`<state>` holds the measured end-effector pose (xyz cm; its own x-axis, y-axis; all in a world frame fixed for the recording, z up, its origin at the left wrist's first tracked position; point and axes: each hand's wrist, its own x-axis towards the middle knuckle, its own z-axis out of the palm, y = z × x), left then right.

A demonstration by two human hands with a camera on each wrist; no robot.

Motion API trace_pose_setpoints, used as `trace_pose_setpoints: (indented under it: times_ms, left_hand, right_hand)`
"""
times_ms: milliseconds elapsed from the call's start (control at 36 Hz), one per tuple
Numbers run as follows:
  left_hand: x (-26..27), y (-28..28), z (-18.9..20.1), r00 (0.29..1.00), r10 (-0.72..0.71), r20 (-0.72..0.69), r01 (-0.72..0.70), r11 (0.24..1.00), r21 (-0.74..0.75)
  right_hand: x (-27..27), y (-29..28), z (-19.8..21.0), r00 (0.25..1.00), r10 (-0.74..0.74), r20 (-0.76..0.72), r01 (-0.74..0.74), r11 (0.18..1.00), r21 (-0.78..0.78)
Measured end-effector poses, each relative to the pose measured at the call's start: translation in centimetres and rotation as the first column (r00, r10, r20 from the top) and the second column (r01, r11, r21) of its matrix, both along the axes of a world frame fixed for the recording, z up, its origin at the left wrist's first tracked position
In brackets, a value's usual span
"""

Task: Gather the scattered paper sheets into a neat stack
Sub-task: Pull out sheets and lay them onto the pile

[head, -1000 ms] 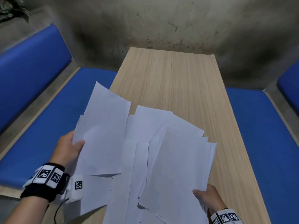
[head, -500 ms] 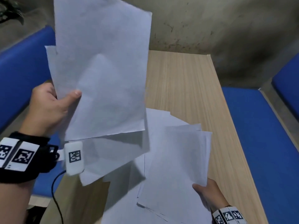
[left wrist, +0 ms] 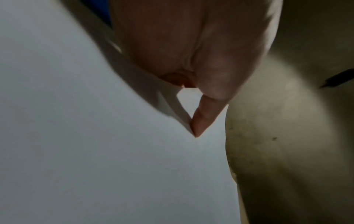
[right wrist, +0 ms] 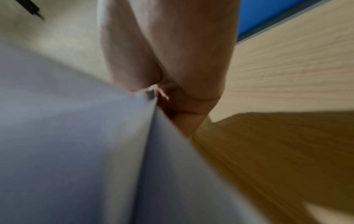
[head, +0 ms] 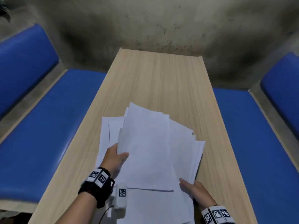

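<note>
Several white paper sheets [head: 148, 151] lie fanned in a loose, uneven pile on the near half of a long wooden table [head: 161, 75]. My left hand [head: 115, 156] pinches the left edge of the top sheets, thumb on top and fingers hidden beneath; in the left wrist view the thumb [left wrist: 203, 118] presses on the paper [left wrist: 95, 151]. My right hand [head: 193, 189] grips the pile's lower right edge, thumb on top. In the right wrist view the fingers [right wrist: 184, 115] curl under the sheets [right wrist: 76, 144].
Blue padded benches run along the table's left side [head: 53, 126] and right side [head: 258, 143], with blue backrests behind them. A stained concrete wall [head: 161, 21] closes the far end. The far half of the tabletop shows bare wood.
My left hand, which had lifted sheets high at the left, has brought them down and right onto the pile. The right hand has kept its hold on the pile's edge.
</note>
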<state>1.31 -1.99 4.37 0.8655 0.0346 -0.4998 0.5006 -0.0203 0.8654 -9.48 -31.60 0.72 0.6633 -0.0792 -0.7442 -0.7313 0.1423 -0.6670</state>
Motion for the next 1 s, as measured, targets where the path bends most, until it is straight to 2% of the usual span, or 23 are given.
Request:
trace_pose_setpoints:
  times_ms: [111, 194, 333, 472, 667, 861, 1000]
  left_hand:
    - [-1.0, -0.5, -3.7, 0.996, 0.033, -0.088, -0.036, 0.999, -0.032]
    - [-1.3, -0.8, -5.0, 0.991, 0.078, -0.111, -0.085, 0.995, -0.058]
    - [-1.1, -0.5, -6.4, 0.997, 0.058, -0.054, -0.047, 0.982, 0.185]
    - [-1.3, 1.2, -7.3, 0.999, 0.017, -0.052, -0.001, 0.954, 0.301]
    - [-3.3, 1.9, -4.8, 1.0, 0.009, 0.01, -0.012, 0.947, 0.32]
    - [-5.2, 3.1, -4.5, 0.992, 0.104, 0.068, -0.12, 0.943, 0.311]
    - [-5.9, 3.9, -4.0, 0.998, 0.066, 0.025, -0.07, 0.952, 0.298]
  right_hand:
    - [-0.2, 0.2, 0.1, 0.993, 0.116, -0.024, -0.117, 0.992, -0.042]
    - [-0.3, 0.0, -0.6, 0.981, 0.186, -0.051, -0.191, 0.975, -0.111]
    - [-0.6, 0.0, -1.7, 0.994, 0.104, -0.024, -0.106, 0.975, -0.193]
    - [-0.7, 0.3, -2.0, 1.0, 0.013, 0.005, -0.012, 0.981, -0.195]
    - [-0.9, 0.7, -2.6, 1.0, -0.02, 0.017, 0.024, 0.959, -0.284]
    - [-1.1, 1.2, -2.2, 0.996, -0.068, 0.061, 0.083, 0.952, -0.293]
    - [-1.2, 0.7, -2.7, 0.99, -0.135, 0.048, 0.143, 0.949, -0.28]
